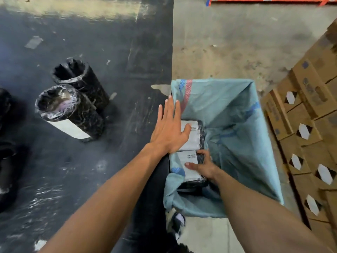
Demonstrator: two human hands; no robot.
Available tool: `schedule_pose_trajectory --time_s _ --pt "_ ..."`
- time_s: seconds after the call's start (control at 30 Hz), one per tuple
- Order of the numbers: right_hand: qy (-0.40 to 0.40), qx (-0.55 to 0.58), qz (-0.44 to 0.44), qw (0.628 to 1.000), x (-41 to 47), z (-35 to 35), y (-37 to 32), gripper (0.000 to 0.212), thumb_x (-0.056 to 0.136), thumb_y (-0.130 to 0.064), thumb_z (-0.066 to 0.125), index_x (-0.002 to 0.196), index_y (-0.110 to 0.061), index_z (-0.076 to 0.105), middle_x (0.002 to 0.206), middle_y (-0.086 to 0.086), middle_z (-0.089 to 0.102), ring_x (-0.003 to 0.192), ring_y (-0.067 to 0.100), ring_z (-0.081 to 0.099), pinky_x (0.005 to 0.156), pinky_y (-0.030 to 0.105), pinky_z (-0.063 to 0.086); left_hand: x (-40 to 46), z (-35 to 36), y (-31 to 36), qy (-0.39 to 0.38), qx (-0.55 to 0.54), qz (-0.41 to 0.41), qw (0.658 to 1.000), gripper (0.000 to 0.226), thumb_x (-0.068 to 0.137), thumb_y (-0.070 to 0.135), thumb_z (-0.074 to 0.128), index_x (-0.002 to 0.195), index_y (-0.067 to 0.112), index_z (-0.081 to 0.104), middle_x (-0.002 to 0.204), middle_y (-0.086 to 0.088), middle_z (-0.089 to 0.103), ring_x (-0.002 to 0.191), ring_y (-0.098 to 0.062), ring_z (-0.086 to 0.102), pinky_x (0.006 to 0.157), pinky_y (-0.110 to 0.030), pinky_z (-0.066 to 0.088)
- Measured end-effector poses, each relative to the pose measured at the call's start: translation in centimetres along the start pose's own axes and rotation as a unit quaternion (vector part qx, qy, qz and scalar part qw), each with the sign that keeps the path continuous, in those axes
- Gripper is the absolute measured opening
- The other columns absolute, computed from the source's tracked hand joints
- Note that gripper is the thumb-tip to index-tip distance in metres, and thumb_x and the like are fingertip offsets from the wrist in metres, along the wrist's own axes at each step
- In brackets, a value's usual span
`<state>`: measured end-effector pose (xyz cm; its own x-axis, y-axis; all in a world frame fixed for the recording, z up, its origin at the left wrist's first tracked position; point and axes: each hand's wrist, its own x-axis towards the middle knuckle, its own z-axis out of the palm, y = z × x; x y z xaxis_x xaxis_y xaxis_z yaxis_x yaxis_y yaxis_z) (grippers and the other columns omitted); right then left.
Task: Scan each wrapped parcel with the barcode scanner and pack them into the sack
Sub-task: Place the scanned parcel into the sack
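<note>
A light blue woven sack (pixel 235 114) stands open on the floor. Inside it, along the left wall, lie two black-wrapped parcels with white labels: the far parcel (pixel 195 137) and the near parcel (pixel 189 161). My left hand (pixel 168 128) is spread flat, fingers straight, over the sack's left rim, its thumb lying on the far parcel's label. My right hand (pixel 202 166) reaches into the sack and holds the near parcel, fingers curled over its right edge and thumb on its label. No barcode scanner is in view.
Two black-wrapped cylindrical parcels (pixel 73 108) stand on the dark floor mat at the left; more dark wrapped shapes (pixel 5 161) sit at the left edge. Stacked cardboard cartons (pixel 308 125) line the right side. My shoe (pixel 176 221) is beside the sack's near corner.
</note>
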<state>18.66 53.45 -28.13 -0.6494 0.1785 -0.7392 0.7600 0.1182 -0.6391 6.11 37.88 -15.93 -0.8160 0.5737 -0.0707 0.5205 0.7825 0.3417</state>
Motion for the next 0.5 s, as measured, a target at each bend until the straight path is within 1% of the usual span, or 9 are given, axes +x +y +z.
schedule_pose_trajectory --time_s 0.07,0.1,0.17,0.23,0.27,0.33,0.4,0.43,0.5 --pt "0.015 0.009 -0.005 1.000 0.1 0.9 1.0 0.086 0.082 -0.031 0.091 0.142 -0.027 0.029 0.139 0.004 0.058 0.125 0.023 0.059 0.112 0.045 0.048 0.1 0.2 -0.1 0.000 0.016 0.007 1.000 0.087 0.097 0.053 0.024 0.160 0.000 -0.004 0.167 -0.021 -0.014 0.156 -0.032 -0.012 0.126 -0.049 -0.005" --pt "0.023 0.003 -0.009 1.000 0.2 1.2 1.7 0.084 0.085 -0.031 0.089 0.142 -0.026 0.027 0.138 0.004 0.058 0.123 0.023 0.059 0.109 0.041 0.048 0.1 0.3 -0.1 0.001 0.025 0.008 1.000 0.087 0.097 0.053 0.023 0.160 -0.001 -0.004 0.168 -0.021 -0.013 0.156 -0.032 -0.011 0.126 -0.049 -0.005" --pt "0.031 -0.007 -0.009 0.999 -0.1 2.0 2.5 0.079 0.093 -0.022 0.080 0.145 -0.018 0.022 0.137 0.006 0.057 0.116 0.021 0.057 0.098 0.028 0.043 0.1 0.3 -0.2 -0.002 0.034 0.011 0.999 0.088 0.097 0.054 0.023 0.160 -0.002 -0.002 0.167 -0.022 -0.011 0.156 -0.033 -0.011 0.126 -0.049 -0.005" --pt "0.032 -0.044 -0.009 0.998 0.0 2.5 3.2 0.075 0.098 -0.025 0.074 0.146 -0.014 0.018 0.139 0.007 0.054 0.118 0.021 0.053 0.098 0.025 0.039 0.1 0.4 -0.2 -0.003 0.041 0.014 0.999 0.088 0.097 0.053 0.024 0.160 -0.003 0.000 0.167 -0.023 -0.010 0.156 -0.034 -0.011 0.126 -0.049 -0.006" --pt "0.038 -0.081 0.002 0.996 0.2 2.7 3.4 0.074 0.097 -0.033 0.074 0.144 -0.020 0.019 0.141 0.006 0.053 0.123 0.024 0.052 0.105 0.029 0.038 0.1 0.4 -0.2 0.000 0.046 0.015 0.999 0.087 0.097 0.053 0.025 0.160 -0.003 0.001 0.167 -0.024 -0.009 0.156 -0.034 -0.010 0.126 -0.049 -0.005" --pt "0.068 -0.204 0.035 0.976 0.8 2.7 3.2 0.072 0.093 -0.052 0.072 0.140 -0.028 0.023 0.152 0.008 0.047 0.141 0.031 0.040 0.120 0.045 0.031 0.1 0.2 -0.1 0.000 0.048 0.013 0.999 0.087 0.096 0.052 0.025 0.160 -0.002 0.001 0.167 -0.023 -0.009 0.156 -0.034 -0.010 0.126 -0.049 -0.005" --pt "0.095 -0.321 0.052 0.941 0.8 2.9 2.6 0.080 0.093 -0.060 0.067 0.150 -0.025 0.023 0.165 0.011 0.026 0.156 0.034 0.017 0.128 0.053 0.014 0.0 0.1 0.0 -0.001 0.051 0.010 0.999 0.087 0.096 0.052 0.025 0.160 -0.002 0.000 0.168 -0.023 -0.009 0.156 -0.034 -0.010 0.126 -0.049 -0.005" --pt "0.096 -0.360 0.040 0.927 0.6 3.1 2.2 0.090 0.092 -0.063 0.065 0.157 -0.021 0.019 0.171 0.014 0.012 0.160 0.034 0.004 0.130 0.055 0.005 0.0 0.0 0.0 -0.001 0.051 0.009 0.999 0.087 0.095 0.052 0.025 0.160 -0.002 0.000 0.168 -0.022 -0.009 0.156 -0.033 -0.010 0.126 -0.048 -0.005" --pt "0.064 -0.446 -0.006 0.893 0.1 3.2 1.1 0.116 0.087 -0.071 0.064 0.166 -0.018 -0.002 0.173 0.018 -0.020 0.160 0.034 -0.020 0.127 0.058 -0.015 0.0 -0.1 0.0 0.001 0.048 0.009 0.999 0.087 0.095 0.051 0.025 0.160 -0.001 0.000 0.168 -0.022 -0.009 0.156 -0.033 -0.010 0.127 -0.047 -0.005"
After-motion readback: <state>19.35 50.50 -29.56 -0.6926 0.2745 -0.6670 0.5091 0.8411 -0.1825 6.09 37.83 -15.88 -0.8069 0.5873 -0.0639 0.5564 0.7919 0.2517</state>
